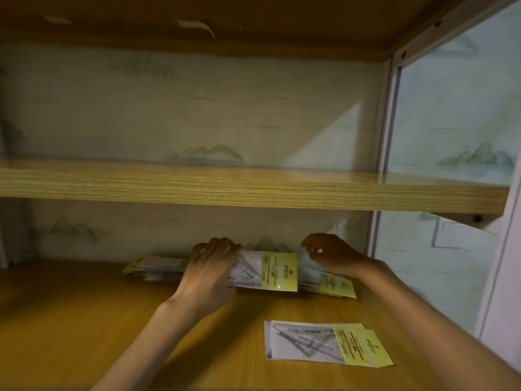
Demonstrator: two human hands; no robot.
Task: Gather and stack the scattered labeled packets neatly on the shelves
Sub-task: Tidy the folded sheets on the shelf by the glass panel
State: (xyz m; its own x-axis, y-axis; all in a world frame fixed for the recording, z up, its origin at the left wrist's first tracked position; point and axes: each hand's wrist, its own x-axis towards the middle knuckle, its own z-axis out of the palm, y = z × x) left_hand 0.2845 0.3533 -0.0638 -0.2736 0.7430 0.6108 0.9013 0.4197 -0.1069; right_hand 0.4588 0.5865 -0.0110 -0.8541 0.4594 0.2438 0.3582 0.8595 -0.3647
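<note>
Left hand (210, 270) grips my yellow-labeled packet (270, 273) over the shelf pile (158, 268); right hand (328, 253) hovers beside, loosely curled, holding nothing.

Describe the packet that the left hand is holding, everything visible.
The packet is a clear plastic sleeve with a yellow label card at its right end, bearing small print too blurred to read. Something pale and ruler-like shows through the plastic. It is held tilted, raised above the pile at the back of the lower shelf. The left hand grips its left end; the right hand hovers just beside it, not touching.
</note>
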